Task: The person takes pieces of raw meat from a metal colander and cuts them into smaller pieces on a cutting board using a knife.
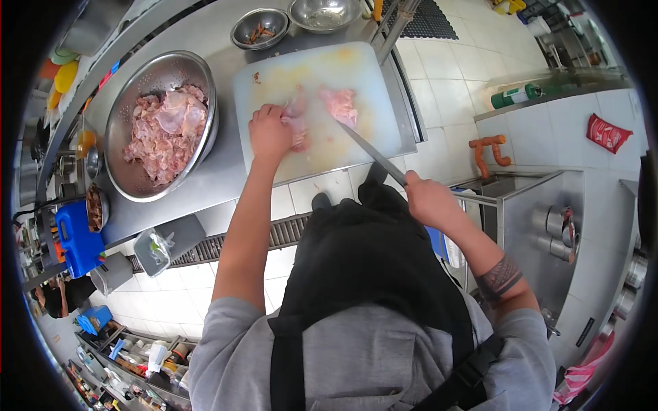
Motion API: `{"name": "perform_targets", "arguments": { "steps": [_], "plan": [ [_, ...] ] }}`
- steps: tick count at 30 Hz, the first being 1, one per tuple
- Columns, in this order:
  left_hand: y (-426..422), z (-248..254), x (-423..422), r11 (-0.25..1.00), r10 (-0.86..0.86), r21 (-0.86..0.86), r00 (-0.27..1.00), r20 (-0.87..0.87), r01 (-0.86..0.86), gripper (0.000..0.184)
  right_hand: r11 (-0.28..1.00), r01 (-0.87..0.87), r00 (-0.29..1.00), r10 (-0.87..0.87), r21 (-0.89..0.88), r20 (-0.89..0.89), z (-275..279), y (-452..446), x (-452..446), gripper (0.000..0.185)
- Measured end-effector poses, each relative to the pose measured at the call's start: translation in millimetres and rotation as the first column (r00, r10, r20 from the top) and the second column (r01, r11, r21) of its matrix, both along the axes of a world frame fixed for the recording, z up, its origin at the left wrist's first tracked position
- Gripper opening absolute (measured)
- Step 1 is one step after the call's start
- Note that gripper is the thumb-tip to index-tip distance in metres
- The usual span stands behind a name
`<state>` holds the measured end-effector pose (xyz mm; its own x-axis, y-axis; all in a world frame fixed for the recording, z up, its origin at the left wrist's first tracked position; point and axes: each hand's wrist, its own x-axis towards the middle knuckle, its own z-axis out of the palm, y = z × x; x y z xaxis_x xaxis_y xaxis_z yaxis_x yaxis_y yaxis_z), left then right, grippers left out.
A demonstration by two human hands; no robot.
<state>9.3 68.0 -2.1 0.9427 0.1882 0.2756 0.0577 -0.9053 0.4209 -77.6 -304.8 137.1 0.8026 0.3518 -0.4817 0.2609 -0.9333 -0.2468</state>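
My right hand [432, 201] is wrapped around the handle of a long knife [373, 155], its blade slanting up and left across a white cutting board [260, 79]. The knife's tip reaches the lower edge of a pink piece of raw chicken [340, 105]. With fingers curled, my left hand [270, 132] grips another raw chicken piece [297, 127] on the board's left half. Part of that piece is hidden under the fingers. Left of the board stands a perforated metal colander [205, 75] heaped with cut raw chicken [168, 133].
Two metal bowls stand behind the board: one with orange-brown bits [260, 34], one shiny [325, 15]. Below the steel counter [130, 212] are a grey bin [168, 243] and a floor drain grate [253, 240]. A blue jug [79, 236] stands at left. Another person [62, 296] is at far left.
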Motion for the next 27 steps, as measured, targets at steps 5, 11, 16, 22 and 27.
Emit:
{"name": "perform_targets", "arguments": {
  "steps": [5, 11, 16, 22, 27],
  "plan": [
    [-17.3, 35.3, -1.0, 0.994, 0.047, 0.097, 0.999, 0.018, -0.048, 0.027, 0.981, 0.164, 0.985, -0.168, 0.105, 0.027, 5.1, -6.5, -3.3, 0.021],
    [-49.3, 20.8, 19.7, 0.968, -0.247, -0.006, 0.949, -0.198, 0.25, 0.037, 0.937, 0.305, 0.945, -0.32, 0.172, 0.066, -20.3, -15.5, -9.9, 0.023],
    [-76.6, 24.7, 46.4, 0.682, -0.731, 0.023, 0.682, -0.019, 0.731, 0.047, 0.9, 0.363, 0.924, -0.381, 0.241, 0.031, -34.8, -22.2, -21.3, 0.023],
    [-75.0, 19.1, 82.0, 0.639, -0.681, -0.67, 0.682, -0.265, 0.378, 0.026, 0.849, 0.441, 0.89, -0.455, 0.289, -0.021, -29.9, -29.2, -23.7, 0.022],
    [-40.3, 39.1, 67.1, -0.294, -0.394, -0.946, 0.919, -0.01, -0.136, 0.041, 0.829, 0.463, 0.878, -0.476, 0.313, -0.037, -35.3, -43.3, -25.5, 0.025]
  ]
}}
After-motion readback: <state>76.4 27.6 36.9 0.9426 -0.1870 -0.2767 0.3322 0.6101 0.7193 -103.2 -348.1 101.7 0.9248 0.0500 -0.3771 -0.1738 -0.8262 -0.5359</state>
